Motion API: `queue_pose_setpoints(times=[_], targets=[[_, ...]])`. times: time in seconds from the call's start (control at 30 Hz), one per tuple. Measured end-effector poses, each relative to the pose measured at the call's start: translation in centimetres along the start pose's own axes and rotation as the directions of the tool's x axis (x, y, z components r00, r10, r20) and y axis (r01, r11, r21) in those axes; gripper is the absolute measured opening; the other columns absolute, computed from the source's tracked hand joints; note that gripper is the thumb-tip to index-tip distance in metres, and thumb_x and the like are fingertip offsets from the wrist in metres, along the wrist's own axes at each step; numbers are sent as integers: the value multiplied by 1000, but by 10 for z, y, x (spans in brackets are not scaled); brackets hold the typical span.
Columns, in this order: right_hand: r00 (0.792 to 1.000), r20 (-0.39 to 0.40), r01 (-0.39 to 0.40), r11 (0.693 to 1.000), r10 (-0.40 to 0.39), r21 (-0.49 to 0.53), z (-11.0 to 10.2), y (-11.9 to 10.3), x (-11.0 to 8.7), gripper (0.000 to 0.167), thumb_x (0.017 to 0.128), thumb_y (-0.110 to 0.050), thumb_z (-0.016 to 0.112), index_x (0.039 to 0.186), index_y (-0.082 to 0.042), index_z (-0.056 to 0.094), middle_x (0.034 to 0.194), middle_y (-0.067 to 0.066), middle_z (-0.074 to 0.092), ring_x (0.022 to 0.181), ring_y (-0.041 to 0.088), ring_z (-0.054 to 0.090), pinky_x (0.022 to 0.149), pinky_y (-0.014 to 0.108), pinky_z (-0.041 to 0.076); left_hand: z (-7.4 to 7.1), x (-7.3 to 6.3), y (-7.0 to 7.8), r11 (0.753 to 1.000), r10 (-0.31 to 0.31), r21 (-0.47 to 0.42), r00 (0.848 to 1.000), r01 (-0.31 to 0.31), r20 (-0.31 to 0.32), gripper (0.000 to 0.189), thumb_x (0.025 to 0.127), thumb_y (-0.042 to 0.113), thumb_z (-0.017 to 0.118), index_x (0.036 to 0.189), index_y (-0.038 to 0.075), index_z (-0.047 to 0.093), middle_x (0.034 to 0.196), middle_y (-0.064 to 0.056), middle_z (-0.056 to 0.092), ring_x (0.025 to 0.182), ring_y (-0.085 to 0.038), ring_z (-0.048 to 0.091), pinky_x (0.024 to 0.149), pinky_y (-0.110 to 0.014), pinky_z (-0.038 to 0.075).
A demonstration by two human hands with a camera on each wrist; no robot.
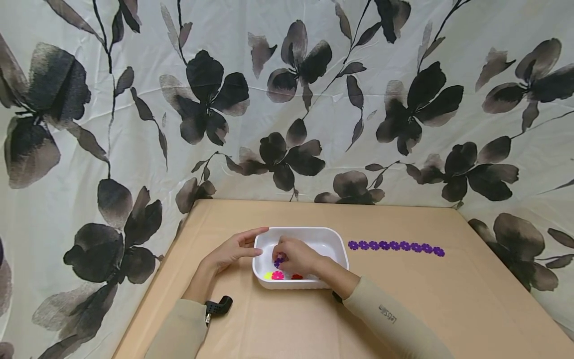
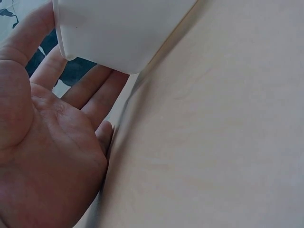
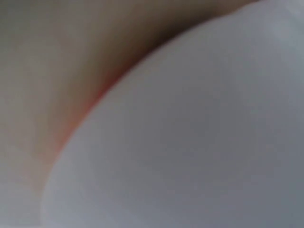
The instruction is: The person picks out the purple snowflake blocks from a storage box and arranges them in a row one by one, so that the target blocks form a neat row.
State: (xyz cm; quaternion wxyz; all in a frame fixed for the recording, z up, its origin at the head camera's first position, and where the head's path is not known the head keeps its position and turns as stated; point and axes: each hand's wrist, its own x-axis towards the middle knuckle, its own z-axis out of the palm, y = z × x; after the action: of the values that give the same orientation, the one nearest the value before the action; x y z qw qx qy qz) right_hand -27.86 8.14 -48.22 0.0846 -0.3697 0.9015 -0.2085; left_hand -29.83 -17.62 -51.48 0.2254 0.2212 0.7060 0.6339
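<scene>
A white tray [image 1: 332,244] stands on the table and holds small flower-shaped pieces. At its back left corner, my left hand [image 1: 230,252] touches the rim and side with thumb and fingers fairly straight. The left wrist view shows this hand [image 2: 52,128] with its palm uncovered beside the tray wall [image 2: 109,33]. Inside the tray, my right hand [image 1: 297,257] bends its fingers down and pinches at a purple flower piece [image 1: 278,261], partly hidden by the fingers. Near it lie a pink flower piece [image 1: 277,275], a yellow one [image 1: 267,275] and a red one [image 1: 297,276].
Right of the tray, several purple flower pieces [image 1: 394,246] lie in a row on the tan table [image 1: 287,319]. A floral cloth [image 1: 350,114] hangs behind. Dark wrist devices [image 1: 218,306] sit on both forearms. The right wrist view is blurred, filled mostly by a pale surface.
</scene>
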Motion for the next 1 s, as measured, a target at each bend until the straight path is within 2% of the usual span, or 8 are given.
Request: queue_pose_setpoints(times=[0.2, 0.47, 0.73, 1.0], targets=[[998, 11, 59, 998, -59, 6, 1, 0, 0, 13, 87, -6, 79, 97, -14, 80, 92, -3, 68, 84, 6, 55, 79, 20, 50, 1, -1, 0, 1000, -4, 8, 1000, 4, -7, 67, 96, 16, 76, 157, 25, 48, 166, -2, 41, 152, -29, 41, 113, -26, 46], [997, 21, 73, 997, -73, 18, 1, 1, -1, 10, 87, -5, 79, 90, -14, 77, 87, -2, 64, 81, 6, 53, 74, 18, 47, 2, -2, 1, 1000, 17, -2, 1000, -17, 6, 69, 96, 15, 76, 158, 21, 46, 166, -6, 40, 152, -31, 40, 110, -22, 47], [999, -16, 35, 997, -34, 70, 0, 0, -2, 13, 85, -4, 83, 86, -15, 77, 87, -1, 62, 82, 10, 55, 72, 18, 47, 1, -2, 2, 1000, 5, 7, 1000, -5, -1, 69, 96, 17, 76, 158, 23, 47, 167, -4, 40, 153, -30, 39, 113, -24, 45], [999, -36, 8, 997, -5, 82, -1, 0, -1, 15, 83, -5, 87, 80, -16, 77, 79, -8, 66, 76, 3, 56, 70, 16, 49, 1, -3, 4, 1000, -1, 8, 1000, 1, -5, 69, 95, 17, 77, 157, 23, 47, 166, -3, 41, 152, -29, 40, 113, -24, 44]])
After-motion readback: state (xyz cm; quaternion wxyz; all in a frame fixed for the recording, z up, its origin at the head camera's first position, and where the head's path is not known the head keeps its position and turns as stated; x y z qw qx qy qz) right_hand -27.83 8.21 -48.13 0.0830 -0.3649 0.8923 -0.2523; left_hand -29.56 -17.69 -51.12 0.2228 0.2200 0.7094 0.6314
